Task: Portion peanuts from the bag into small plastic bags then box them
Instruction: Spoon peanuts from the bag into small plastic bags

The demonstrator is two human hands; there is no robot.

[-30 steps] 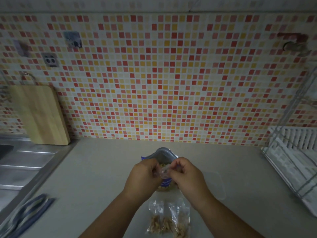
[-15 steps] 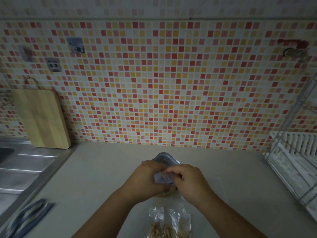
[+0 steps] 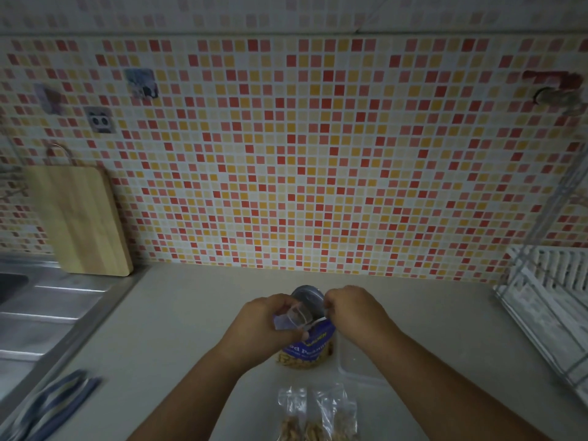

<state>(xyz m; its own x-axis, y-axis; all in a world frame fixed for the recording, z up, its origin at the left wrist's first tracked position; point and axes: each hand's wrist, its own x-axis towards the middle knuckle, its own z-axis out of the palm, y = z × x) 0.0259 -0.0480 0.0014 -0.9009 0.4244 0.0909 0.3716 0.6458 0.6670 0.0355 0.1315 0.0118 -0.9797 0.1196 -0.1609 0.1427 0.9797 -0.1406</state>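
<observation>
- we judge the step in hand to be opening an empty small plastic bag [image 3: 294,316] for its portion; several filled bags [image 3: 316,415] already lie side by side on the counter [image 3: 178,313], near us.
- the small plastic bag is held in the air between both hands, right over the mouth of the peanut bag [image 3: 310,346], which stands on the counter between our forearms.
- our left hand [image 3: 265,316] has its fingers curled and clamped on the bag's left side; our right hand [image 3: 351,308] pinches the opposite edge, knuckles up.
- both forearms come in from below and meet at the bag.
- next, we think, the mouth must be pulled apart and kept open so that peanuts can go in; thin film slips, so the pinch needs to stay firm.
- a pale shape just right of the peanut bag may be the box; it is too dim to tell.
</observation>
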